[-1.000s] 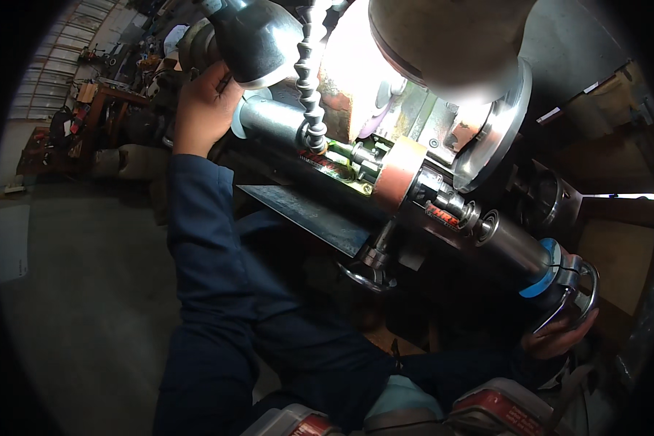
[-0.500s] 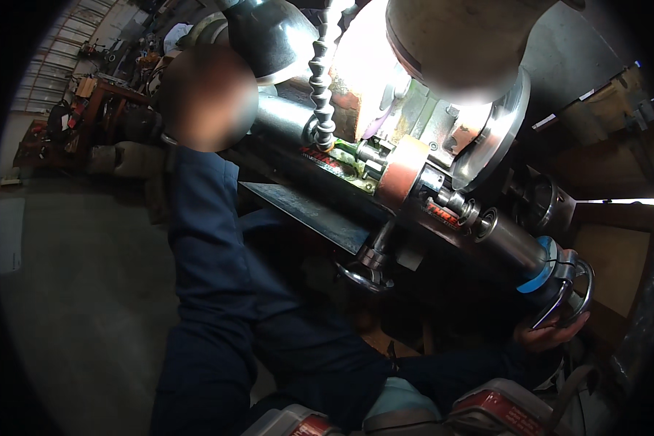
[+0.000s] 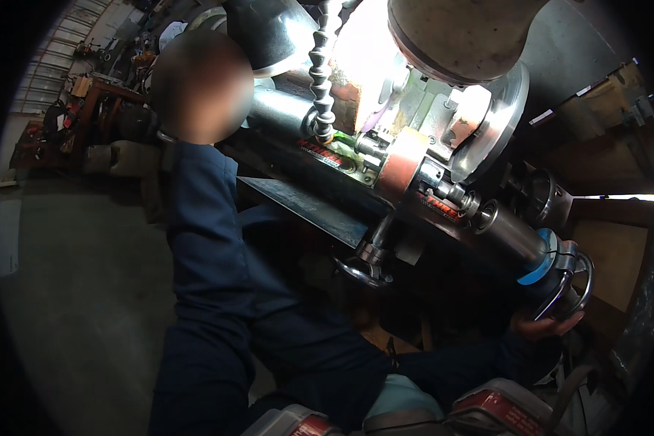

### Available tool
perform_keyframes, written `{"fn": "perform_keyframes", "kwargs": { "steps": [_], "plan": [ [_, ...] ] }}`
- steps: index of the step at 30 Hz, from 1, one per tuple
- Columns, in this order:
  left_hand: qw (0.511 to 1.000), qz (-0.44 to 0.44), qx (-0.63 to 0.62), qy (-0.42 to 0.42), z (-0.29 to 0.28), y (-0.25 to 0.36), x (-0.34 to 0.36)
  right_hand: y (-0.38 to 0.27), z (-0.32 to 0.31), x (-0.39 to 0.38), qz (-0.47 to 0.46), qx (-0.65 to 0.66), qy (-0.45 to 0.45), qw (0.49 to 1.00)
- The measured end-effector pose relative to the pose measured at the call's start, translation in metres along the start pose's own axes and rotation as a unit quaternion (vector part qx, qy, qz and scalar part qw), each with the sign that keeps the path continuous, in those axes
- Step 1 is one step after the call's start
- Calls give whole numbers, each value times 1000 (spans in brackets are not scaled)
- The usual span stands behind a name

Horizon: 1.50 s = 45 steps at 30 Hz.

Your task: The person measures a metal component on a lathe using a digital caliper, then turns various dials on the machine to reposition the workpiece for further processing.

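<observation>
My right hand point(image 3: 543, 324) is curled around the lower rim of a chrome handwheel point(image 3: 587, 280) at the right end of a grinding machine. A blue ring point(image 3: 541, 269) circles the steel tailstock barrel point(image 3: 512, 236) beside that handwheel. My left arm, in a dark blue sleeve, reaches to the machine's far left end. There a blur covers my left hand point(image 3: 205, 98), so its fingers cannot be made out; a grey steel cylinder point(image 3: 283, 112) is just to its right. Between the machine's centres sits a reddish-brown ring point(image 3: 402, 163), near a large shiny disc point(image 3: 507, 131).
A segmented coolant hose point(image 3: 322, 83) hangs over the work. Two lamp shades, one dark point(image 3: 272, 33) and one beige point(image 3: 458, 40), crowd the top. A smaller handwheel point(image 3: 363, 271) sticks out in front, near a flat metal plate point(image 3: 305, 207). Cluttered shelving point(image 3: 102, 109) stands far left.
My right hand has shifted slightly left and up along the handwheel's lower rim. The whole view has moved a little; my left arm stays extended and the reddish-brown ring remains between the centres.
</observation>
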<state>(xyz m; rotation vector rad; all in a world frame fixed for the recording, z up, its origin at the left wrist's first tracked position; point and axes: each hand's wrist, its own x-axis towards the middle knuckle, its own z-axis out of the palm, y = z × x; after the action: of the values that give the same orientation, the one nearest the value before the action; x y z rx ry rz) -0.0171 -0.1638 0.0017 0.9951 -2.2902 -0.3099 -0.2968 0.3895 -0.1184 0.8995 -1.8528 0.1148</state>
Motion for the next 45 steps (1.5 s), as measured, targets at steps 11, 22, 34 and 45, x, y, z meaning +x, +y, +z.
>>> {"fn": "perform_keyframes", "kwargs": {
  "steps": [11, 22, 34, 45],
  "plan": [
    [968, -50, -228, 94, -3, -9, -36, -12, -7, 30, -3, 55, 37, 998],
    [938, -106, -317, 88, 15, -23, -27, -13, -32, 90, 234, 158, -148, 948],
    [932, -109, -342, 55, 14, -31, -20, -6, -35, 131, 244, 240, -258, 904],
    [934, -113, -334, 63, 12, -30, -20, 6, -29, 141, 259, 274, -335, 863]
  ]
}}
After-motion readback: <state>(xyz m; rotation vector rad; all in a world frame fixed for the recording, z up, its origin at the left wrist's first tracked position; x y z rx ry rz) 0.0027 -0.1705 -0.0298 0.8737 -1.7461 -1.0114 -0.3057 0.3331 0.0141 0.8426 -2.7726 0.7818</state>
